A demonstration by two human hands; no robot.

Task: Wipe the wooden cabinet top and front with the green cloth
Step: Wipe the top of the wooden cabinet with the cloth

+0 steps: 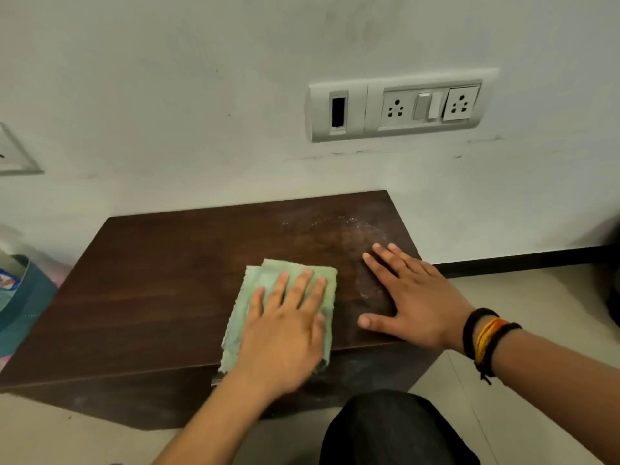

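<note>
A low dark wooden cabinet [161, 297] stands against the white wall, its top facing me. A folded green cloth [298, 275] lies on the top near the front edge. My left hand [285, 333] presses flat on the cloth with straight fingers. My right hand [412, 297] rests flat on the bare wood at the right end, fingers spread, beside a pale dusty smear [355, 236]. Only a strip of the cabinet front [375, 370] shows below the top edge.
A socket and switch panel [396, 107] sits on the wall above the cabinet. Coloured bags [23, 297] lean at the left. My dark-clothed knee [392, 427] is in front of the cabinet on the tiled floor [536, 303].
</note>
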